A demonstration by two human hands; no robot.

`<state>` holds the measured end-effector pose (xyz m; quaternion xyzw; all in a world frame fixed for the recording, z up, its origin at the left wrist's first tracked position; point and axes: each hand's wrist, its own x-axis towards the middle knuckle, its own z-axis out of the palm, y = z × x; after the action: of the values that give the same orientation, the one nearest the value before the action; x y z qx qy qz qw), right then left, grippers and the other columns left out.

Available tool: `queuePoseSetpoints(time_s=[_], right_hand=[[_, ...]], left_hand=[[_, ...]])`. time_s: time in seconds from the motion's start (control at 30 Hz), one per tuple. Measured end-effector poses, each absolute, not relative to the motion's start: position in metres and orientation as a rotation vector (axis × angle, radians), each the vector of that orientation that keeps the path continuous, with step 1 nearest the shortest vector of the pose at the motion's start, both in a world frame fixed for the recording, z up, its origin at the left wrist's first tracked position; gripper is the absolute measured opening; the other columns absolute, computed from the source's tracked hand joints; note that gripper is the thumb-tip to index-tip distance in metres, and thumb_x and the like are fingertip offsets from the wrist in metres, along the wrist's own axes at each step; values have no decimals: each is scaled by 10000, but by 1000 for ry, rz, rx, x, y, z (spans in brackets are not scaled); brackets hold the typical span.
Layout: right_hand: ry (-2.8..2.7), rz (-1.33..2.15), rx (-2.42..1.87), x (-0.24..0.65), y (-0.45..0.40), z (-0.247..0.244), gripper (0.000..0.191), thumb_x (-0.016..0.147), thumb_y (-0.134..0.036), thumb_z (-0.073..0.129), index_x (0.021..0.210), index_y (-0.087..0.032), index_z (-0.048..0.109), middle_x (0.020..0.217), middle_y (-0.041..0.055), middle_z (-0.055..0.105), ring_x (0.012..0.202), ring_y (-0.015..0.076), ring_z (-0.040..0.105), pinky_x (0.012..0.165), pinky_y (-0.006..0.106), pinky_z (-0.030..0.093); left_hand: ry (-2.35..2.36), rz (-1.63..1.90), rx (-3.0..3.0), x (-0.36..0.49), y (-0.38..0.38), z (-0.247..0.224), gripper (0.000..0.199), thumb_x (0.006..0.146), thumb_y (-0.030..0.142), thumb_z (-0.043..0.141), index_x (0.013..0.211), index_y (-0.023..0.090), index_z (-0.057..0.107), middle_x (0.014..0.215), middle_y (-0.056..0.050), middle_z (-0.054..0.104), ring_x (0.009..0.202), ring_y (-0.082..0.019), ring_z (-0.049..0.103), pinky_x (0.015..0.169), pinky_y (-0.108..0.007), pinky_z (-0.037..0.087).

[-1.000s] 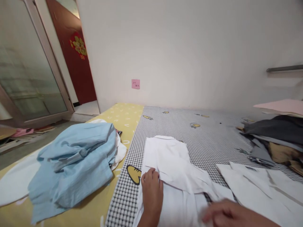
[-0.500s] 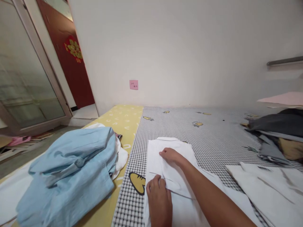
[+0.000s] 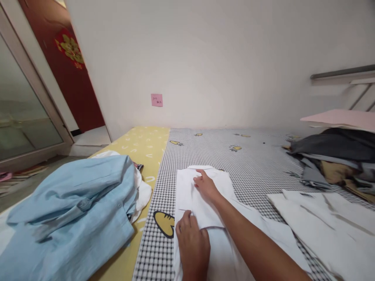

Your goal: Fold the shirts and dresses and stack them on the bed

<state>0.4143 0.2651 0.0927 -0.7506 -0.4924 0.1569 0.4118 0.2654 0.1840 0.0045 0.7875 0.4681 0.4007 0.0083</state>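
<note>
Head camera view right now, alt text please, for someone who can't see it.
A person's left hand and right hand rest on a partly folded white garment on a checked cloth. A crumpled light blue garment lies to the left, more white clothing to the right.

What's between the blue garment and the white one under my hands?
In the head view: white cloth beside the blue garment, then yellow sheet and checked fabric, up to the white garment.
</note>
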Motion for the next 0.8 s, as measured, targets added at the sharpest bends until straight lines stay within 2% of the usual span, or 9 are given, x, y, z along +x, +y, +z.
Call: queuePoseSetpoints(time_s=[0.07,0.17,0.27,0.33,0.4,0.5,0.57,0.7,0.8], right_hand=[[-1276,330,-1856,406,240,98,377,907,-263,470,1251,-252,624,1042,39,743,988,195,673,987,406,454],[-1423,214,-1754,392,179,98,274,899,-292,521,1074,-303,731,1231,33,712,1258,256,562,1168,532,260],[-1260,209,-1674,390,100,81,295,921,-439,516,1044,-303,747,1260,58,697,1244,273,577,1119,501,371],[-875,304,-1719,402,48,60,395,910,-545,489,1038,-262,732,1093,93,740,1049,271,672,943,439,525],[-504,308,-1807,423,3,38,506,873,-621,451,1064,-229,706,954,109,740,889,284,697,768,421,577],[-386,105,-1991,457,-33,17,557,762,-611,490,1052,-184,701,1099,163,699,1071,325,650,946,453,529],[-412,94,-2117,471,-35,17,643,770,-593,434,1156,-136,669,1205,199,651,1175,330,603,1048,456,463],[-389,310,-2419,470,-10,45,767,903,-589,211,1451,-107,449,1397,220,522,1227,352,580,1024,511,458],[-428,362,-2558,465,4,61,760,939,-601,114,1415,-143,490,1393,217,521,1148,389,623,964,563,470]], left_hand=[[1470,1233,2499,265,185,3,329,829,31,470,1121,114,598,1254,-154,624,1171,-281,567,1042,-469,405],[1442,1182,2540,265,188,5,337,843,24,451,1141,121,575,1250,-151,629,1184,-276,571,1044,-471,393],[1431,1084,2551,264,191,10,330,849,32,447,1139,133,568,1265,-148,625,1197,-283,570,1034,-479,395],[1434,1011,2538,263,192,16,301,854,49,447,1107,150,575,1267,-139,623,1204,-286,568,1031,-483,397],[1441,965,2521,263,193,22,273,861,68,442,1081,154,579,1265,-137,620,1195,-287,571,1028,-485,399],[1446,911,2513,264,192,31,273,876,90,427,1096,146,579,1262,-137,615,1173,-286,580,1031,-485,403],[1455,853,2489,264,194,37,279,883,101,420,1103,147,584,1277,-138,603,1182,-286,575,1043,-491,402],[1481,627,2382,257,211,46,286,840,119,480,1068,191,638,1434,-158,492,1295,-325,509,1043,-544,417],[1435,514,2416,242,231,54,335,765,97,552,1031,254,681,1500,-116,450,1339,-333,477,1010,-550,455]])
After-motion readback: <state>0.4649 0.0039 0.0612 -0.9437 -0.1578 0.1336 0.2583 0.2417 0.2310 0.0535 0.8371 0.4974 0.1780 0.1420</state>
